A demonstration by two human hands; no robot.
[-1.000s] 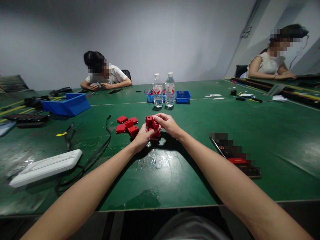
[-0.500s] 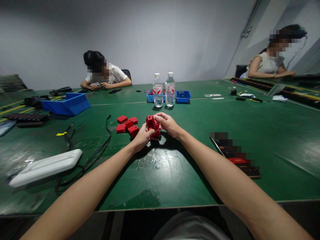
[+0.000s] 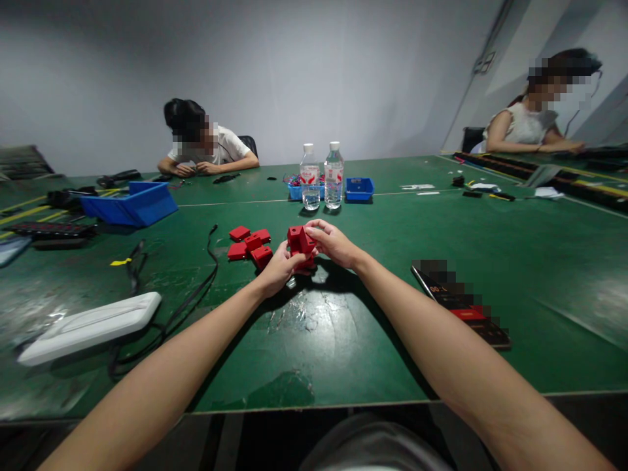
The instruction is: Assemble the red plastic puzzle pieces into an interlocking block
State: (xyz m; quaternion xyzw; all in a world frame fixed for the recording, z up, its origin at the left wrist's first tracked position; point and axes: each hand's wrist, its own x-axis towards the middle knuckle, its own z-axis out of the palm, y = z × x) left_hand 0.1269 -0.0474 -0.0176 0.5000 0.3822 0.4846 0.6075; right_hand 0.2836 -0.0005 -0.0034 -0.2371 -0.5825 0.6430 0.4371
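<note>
Several small red blocks [image 3: 296,239] are bunched together between my two hands, above the green table. My left hand [image 3: 280,268] is closed on their left and near side, its thumb pressed across the front. From the right, my right hand [image 3: 330,243] pinches a red block at its upper edge, fingertips curled behind it. How many blocks are in the bunch is hidden by my fingers. Just left of my left hand lies a loose cluster of similar red blocks [image 3: 252,243] on the tabletop.
Two water bottles [image 3: 310,186] stand beyond my hands, beside a small blue tray [image 3: 360,190]. To the right lies a phone [image 3: 464,311]. On the left are a white power strip [image 3: 93,327], a black cable [image 3: 196,297] and a blue bin [image 3: 132,208]. Two people sit across the table.
Hardly anything differs. My right hand and the red block it pinches have shifted very slightly to the right; the loose cluster has stayed put.
</note>
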